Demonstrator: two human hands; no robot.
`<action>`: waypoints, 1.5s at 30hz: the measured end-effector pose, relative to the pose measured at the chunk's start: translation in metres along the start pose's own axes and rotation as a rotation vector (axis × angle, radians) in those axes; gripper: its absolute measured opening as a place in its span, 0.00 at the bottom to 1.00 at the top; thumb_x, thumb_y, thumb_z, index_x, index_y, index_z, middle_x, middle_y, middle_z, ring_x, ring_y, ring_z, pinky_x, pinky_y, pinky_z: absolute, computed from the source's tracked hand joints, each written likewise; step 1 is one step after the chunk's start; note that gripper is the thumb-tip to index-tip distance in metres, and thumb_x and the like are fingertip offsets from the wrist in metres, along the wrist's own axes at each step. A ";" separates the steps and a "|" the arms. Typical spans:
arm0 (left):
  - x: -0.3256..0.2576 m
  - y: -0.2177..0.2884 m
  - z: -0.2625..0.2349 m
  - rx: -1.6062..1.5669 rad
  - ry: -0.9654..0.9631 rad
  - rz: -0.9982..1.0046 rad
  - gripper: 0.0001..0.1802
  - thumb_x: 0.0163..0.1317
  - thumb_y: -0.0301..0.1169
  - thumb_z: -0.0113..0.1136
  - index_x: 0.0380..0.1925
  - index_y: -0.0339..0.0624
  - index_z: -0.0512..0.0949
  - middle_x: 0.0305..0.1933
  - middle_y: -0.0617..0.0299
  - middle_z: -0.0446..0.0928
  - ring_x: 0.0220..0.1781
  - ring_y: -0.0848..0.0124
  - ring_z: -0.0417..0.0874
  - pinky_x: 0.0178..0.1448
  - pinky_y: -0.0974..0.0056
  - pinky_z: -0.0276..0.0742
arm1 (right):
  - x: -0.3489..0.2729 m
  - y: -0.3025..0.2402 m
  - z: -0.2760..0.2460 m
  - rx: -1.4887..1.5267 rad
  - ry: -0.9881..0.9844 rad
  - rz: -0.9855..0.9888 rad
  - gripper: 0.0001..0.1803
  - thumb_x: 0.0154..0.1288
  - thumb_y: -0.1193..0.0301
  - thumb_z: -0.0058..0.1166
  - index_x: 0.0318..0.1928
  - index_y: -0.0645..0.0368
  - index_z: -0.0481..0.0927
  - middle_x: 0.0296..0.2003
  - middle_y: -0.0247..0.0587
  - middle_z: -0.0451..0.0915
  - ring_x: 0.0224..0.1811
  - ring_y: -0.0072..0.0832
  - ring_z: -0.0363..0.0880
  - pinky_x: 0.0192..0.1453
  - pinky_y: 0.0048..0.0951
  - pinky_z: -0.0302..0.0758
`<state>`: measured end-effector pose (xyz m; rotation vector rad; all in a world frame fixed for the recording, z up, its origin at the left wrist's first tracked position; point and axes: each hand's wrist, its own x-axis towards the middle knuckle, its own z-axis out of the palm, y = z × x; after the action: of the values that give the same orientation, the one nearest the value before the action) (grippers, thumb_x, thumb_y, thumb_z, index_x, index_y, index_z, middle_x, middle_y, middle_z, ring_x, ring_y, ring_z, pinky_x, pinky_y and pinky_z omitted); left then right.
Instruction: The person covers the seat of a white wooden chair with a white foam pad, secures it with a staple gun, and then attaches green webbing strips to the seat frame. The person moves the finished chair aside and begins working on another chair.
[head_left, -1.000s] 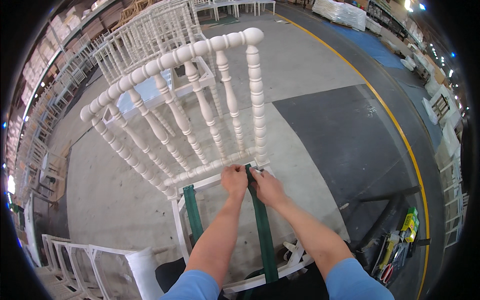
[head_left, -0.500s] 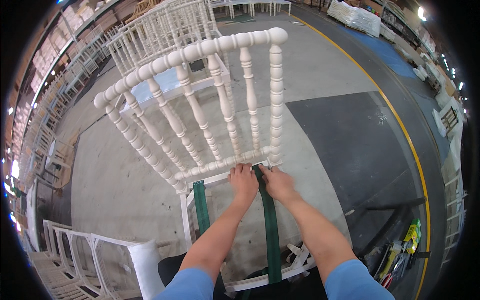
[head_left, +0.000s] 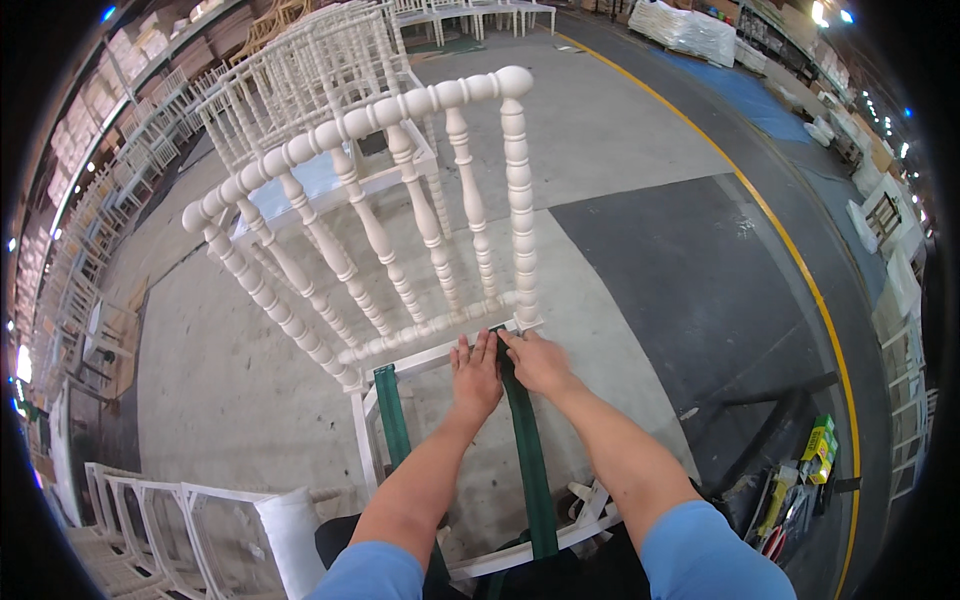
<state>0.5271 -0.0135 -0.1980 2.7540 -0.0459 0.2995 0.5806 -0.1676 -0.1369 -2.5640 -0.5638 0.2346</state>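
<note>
A white wooden chair (head_left: pixel 400 190) with a turned-spindle back stands right in front of me, its open seat frame (head_left: pixel 365 440) toward me. Two green webbing straps run front to back across the frame: a left strap (head_left: pixel 392 425) and a right strap (head_left: pixel 528 470). My left hand (head_left: pixel 474 375) lies flat, fingers together, on the rear seat rail beside the far end of the right strap. My right hand (head_left: pixel 540 362) presses down on that strap's far end at the rail. Both forearms come up from the lower edge.
Rows of white chairs (head_left: pixel 300 70) stand stacked at the back and left. More white chair frames (head_left: pixel 150 520) lie at lower left. A yellow floor line (head_left: pixel 790 260) curves along the right. Tools and a coloured box (head_left: pixel 815 445) sit on a dark stand at lower right.
The chair sits more to the right and nearer the middle of the view as my head shifted. Both hands stay at the rear rail on the right strap's end.
</note>
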 end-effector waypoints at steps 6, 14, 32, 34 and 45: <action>0.006 -0.021 0.007 0.175 -0.124 0.007 0.37 0.77 0.34 0.56 0.84 0.42 0.61 0.85 0.54 0.67 0.84 0.42 0.64 0.88 0.37 0.49 | -0.112 0.048 -0.039 0.513 0.151 0.030 0.15 0.80 0.68 0.59 0.62 0.51 0.88 0.45 0.45 0.86 0.46 0.38 0.86 0.52 0.37 0.81; 0.011 0.010 -0.009 0.078 -0.193 0.023 0.39 0.74 0.27 0.59 0.84 0.45 0.62 0.87 0.50 0.63 0.87 0.36 0.59 0.88 0.33 0.49 | -0.457 0.186 -0.169 -0.081 0.939 0.878 0.11 0.73 0.69 0.65 0.50 0.62 0.87 0.43 0.47 0.89 0.44 0.43 0.89 0.51 0.42 0.83; 0.016 0.008 -0.048 0.040 -0.479 -0.141 0.42 0.77 0.33 0.53 0.88 0.61 0.52 0.93 0.71 0.46 0.93 0.48 0.45 0.91 0.31 0.38 | -0.453 0.218 -0.215 0.578 0.608 0.921 0.33 0.55 0.82 0.68 0.64 0.61 0.78 0.46 0.40 0.86 0.39 0.38 0.85 0.44 0.39 0.84; 0.014 0.004 -0.048 0.053 -0.479 -0.141 0.42 0.77 0.34 0.53 0.88 0.61 0.51 0.93 0.70 0.46 0.93 0.47 0.44 0.91 0.32 0.39 | -0.415 0.184 -0.217 0.729 0.491 0.844 0.31 0.59 0.79 0.70 0.64 0.60 0.77 0.46 0.38 0.85 0.35 0.33 0.84 0.39 0.38 0.84; 0.006 -0.006 -0.039 -0.031 -0.361 -0.145 0.44 0.71 0.27 0.53 0.87 0.60 0.57 0.93 0.73 0.50 0.93 0.51 0.48 0.91 0.32 0.38 | -0.095 -0.020 -0.149 0.919 -0.292 0.572 0.28 0.73 0.57 0.73 0.58 0.66 0.78 0.36 0.42 0.83 0.25 0.31 0.84 0.26 0.37 0.81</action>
<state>0.5252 0.0062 -0.1637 2.7266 0.0549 -0.2361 0.5274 -0.2574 0.0069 -1.7198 0.1944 0.8489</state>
